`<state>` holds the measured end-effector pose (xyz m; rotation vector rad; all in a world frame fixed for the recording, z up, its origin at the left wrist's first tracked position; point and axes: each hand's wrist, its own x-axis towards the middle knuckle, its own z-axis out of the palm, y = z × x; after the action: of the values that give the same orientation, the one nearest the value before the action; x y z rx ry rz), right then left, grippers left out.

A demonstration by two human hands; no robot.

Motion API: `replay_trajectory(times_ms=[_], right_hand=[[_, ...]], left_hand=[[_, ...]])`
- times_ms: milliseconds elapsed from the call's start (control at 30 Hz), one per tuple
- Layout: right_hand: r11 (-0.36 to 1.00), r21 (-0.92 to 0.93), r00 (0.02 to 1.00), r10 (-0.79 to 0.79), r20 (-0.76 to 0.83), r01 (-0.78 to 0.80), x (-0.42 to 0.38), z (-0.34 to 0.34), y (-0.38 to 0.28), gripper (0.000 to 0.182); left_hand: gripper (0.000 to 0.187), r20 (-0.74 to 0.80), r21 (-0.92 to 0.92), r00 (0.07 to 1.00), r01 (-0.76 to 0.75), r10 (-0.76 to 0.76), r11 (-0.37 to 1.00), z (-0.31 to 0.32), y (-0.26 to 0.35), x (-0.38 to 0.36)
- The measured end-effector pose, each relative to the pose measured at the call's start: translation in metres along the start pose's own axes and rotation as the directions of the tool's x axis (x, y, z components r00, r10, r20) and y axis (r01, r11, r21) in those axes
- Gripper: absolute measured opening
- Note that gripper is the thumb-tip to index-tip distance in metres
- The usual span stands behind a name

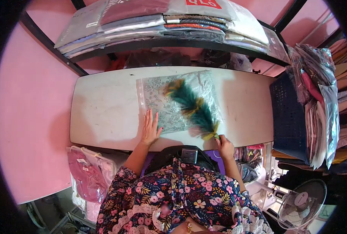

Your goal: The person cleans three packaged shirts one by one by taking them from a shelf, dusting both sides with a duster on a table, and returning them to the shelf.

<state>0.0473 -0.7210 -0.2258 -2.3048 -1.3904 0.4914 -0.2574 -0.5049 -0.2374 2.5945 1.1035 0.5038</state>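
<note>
My right hand [224, 146] is closed around the handle of a feather duster [197, 107] with green and yellow feathers. The duster slants up and left across a clear plastic bag [210, 87], its feathers slightly blurred. Inside the bag lies a folded pale garment [157, 103] with a dark leafy print, partly hidden under the feathers. My left hand [150, 128] rests flat with fingers spread on the bag's lower left edge. Both the bag and the hand are on a white table [103, 109].
Stacked bagged clothes [142, 27] fill a black-framed shelf [173, 43] behind the table. A blue basket [288, 117] with bagged clothes stands at the right. A fan [303, 202] is at lower right; bagged pink clothing [88, 171] hangs below the table's left front edge.
</note>
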Motion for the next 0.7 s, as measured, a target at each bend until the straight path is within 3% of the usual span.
replay_trajectory(times_ms=[67, 233, 333, 400, 467, 533, 600, 700], right_hand=[[0.996, 0.021, 0.992, 0.093, -0.083, -0.092, 0.001, -0.003, 0.002, 0.023], [0.989, 0.031, 0.987, 0.147, -0.058, -0.145, 0.012, -0.010, -0.001, 0.025], [0.989, 0.131, 0.996, 0.077, -0.033, -0.072, 0.017, -0.017, -0.019, 0.030], [0.969, 0.191, 0.987, -0.148, -0.062, 0.157, 0.020, -0.017, -0.035, 0.033], [0.953, 0.187, 0.971, -0.228, -0.073, 0.238, 0.024, -0.013, -0.049, 0.036], [0.946, 0.053, 0.940, -0.324, 0.106, 0.320, 0.031, -0.016, -0.070, 0.037], [0.939, -0.004, 0.932, -0.341, 0.123, 0.344, 0.042, -0.015, -0.087, 0.036], [0.964, -0.071, 0.964, -0.250, 0.090, 0.256, 0.061, -0.017, -0.112, 0.032]], left_hand=[[0.077, 0.079, 0.025, 0.996, 0.049, -0.051, 0.998, 0.000, 0.001, 0.000], [0.075, 0.129, 0.063, 0.988, 0.077, -0.084, 0.995, 0.001, 0.001, -0.001], [0.075, 0.125, 0.087, 0.988, 0.082, -0.093, 0.993, 0.002, 0.002, -0.001], [0.074, 0.110, 0.097, 0.990, 0.082, -0.092, 0.992, 0.000, 0.002, -0.001], [0.074, 0.113, 0.119, 0.990, 0.073, -0.086, 0.990, -0.001, 0.002, -0.001], [0.074, 0.105, 0.114, 0.991, 0.074, -0.086, 0.991, 0.001, 0.000, -0.002], [0.072, 0.143, 0.152, 0.987, 0.054, -0.076, 0.987, 0.001, -0.002, -0.002], [0.072, 0.149, 0.137, 0.983, 0.084, -0.105, 0.987, -0.006, 0.006, 0.001]])
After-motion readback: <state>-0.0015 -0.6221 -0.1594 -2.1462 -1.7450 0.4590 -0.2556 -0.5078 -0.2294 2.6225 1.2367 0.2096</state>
